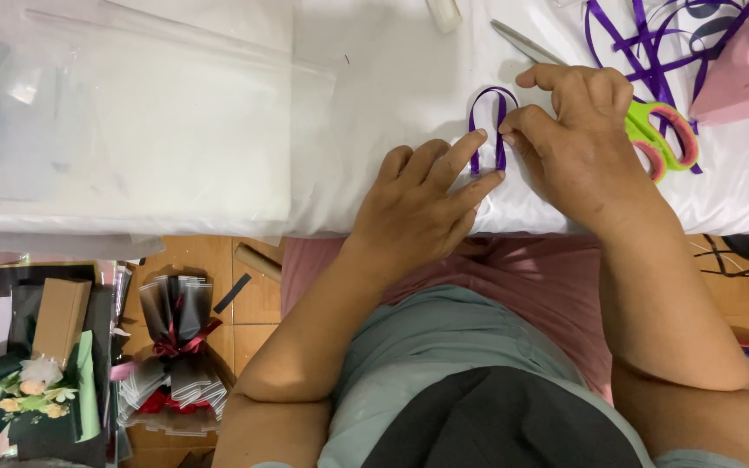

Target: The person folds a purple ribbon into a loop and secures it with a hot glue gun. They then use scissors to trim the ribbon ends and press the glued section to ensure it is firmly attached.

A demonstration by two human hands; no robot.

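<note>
A short loop of purple ribbon (pixel 494 97) lies on the white cloth of the table (pixel 392 78). My left hand (pixel 422 204) rests flat with its fingers pinching the loop's lower end. My right hand (pixel 578 130) holds the ribbon's right strand between thumb and forefinger. Green and pink scissors (pixel 665 134) lie partly under my right hand, their blades pointing up and left. A tangle of loose purple ribbon (pixel 652 35) lies at the top right.
Clear plastic sheets (pixel 132 113) cover the table's left half. A pink foam block (pixel 743 74) sits at the far right. On the floor at left lie a dark wrapped bouquet (pixel 175 347), a brown box (pixel 58 316) and small flowers (pixel 36 386).
</note>
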